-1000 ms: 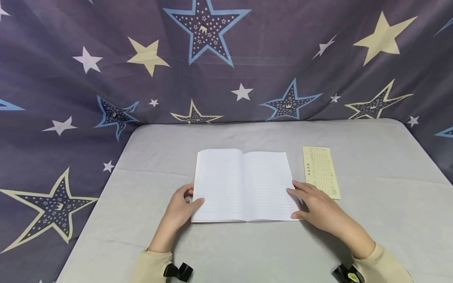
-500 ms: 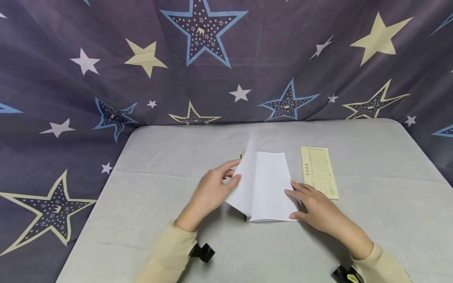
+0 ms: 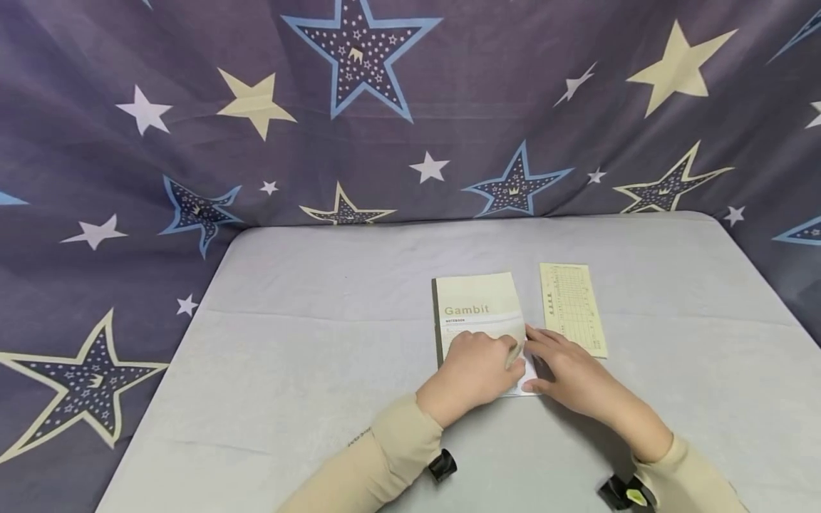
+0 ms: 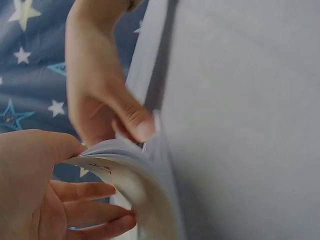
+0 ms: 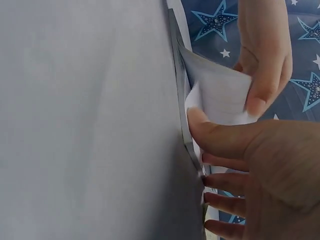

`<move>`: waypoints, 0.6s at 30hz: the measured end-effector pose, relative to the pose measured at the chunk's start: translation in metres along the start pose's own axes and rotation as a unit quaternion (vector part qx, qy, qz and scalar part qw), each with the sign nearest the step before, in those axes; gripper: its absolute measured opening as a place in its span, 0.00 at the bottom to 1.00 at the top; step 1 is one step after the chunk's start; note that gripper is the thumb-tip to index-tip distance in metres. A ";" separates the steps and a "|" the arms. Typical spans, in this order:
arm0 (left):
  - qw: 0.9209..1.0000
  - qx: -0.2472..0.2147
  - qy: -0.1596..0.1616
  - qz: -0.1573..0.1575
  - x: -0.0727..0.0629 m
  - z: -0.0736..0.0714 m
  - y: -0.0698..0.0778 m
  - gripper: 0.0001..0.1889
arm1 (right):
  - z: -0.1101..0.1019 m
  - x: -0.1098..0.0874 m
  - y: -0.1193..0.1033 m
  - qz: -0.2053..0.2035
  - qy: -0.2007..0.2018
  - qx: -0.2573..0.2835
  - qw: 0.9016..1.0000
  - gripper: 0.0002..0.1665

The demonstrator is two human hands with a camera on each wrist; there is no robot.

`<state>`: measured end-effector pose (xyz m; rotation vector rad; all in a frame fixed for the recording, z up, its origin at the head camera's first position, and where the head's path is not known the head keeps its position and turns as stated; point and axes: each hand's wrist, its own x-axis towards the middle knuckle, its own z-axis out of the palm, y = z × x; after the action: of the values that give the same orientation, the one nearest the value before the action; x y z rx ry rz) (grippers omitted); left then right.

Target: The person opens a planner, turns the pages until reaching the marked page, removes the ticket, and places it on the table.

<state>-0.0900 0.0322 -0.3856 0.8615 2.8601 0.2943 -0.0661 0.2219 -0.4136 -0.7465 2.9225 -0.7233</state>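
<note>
A notebook (image 3: 477, 292) with a cream front cover printed "Gambit" and a dark spine lies on the table. Its cover is lifted and curved along the right side. My left hand (image 3: 476, 367) reaches across it and pinches that cover with pages; in the left wrist view the bent cover (image 4: 145, 187) passes between thumb and fingers. At the right edge, my right hand (image 3: 571, 370) holds the lower pages. In the right wrist view its thumb (image 5: 215, 135) presses on white paper, with the other fingers at the edge. The notebook's lower left part is hidden behind my left hand.
A yellow printed slip (image 3: 573, 310) with a ruled grid lies just right of the notebook, close to my right hand. Grey cloth covers the table (image 3: 288, 356). Behind it hangs a dark star-patterned curtain (image 3: 449, 85).
The notebook lay spread at blank lined pages. My left hand has swung its left half over to the right, so the front cover now faces up. My right hand has kept its place.
</note>
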 end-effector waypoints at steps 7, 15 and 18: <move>0.999 0.044 -0.002 0.008 -0.016 0.011 -0.001 0.29 | -0.012 0.002 0.004 0.000 -0.025 0.002 1.000 0.33; 0.999 -0.025 0.025 -0.002 -0.037 0.014 -0.031 0.21 | -0.034 -0.005 0.009 -0.005 -0.036 0.045 0.998 0.35; 0.997 -0.058 0.053 -0.027 -0.045 0.009 -0.047 0.19 | -0.043 -0.009 0.011 0.003 -0.028 0.056 0.998 0.34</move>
<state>-0.0756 -0.0299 -0.4015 0.7693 2.9220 0.5096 -0.0698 0.2530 -0.3809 -0.7357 2.8064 -0.8436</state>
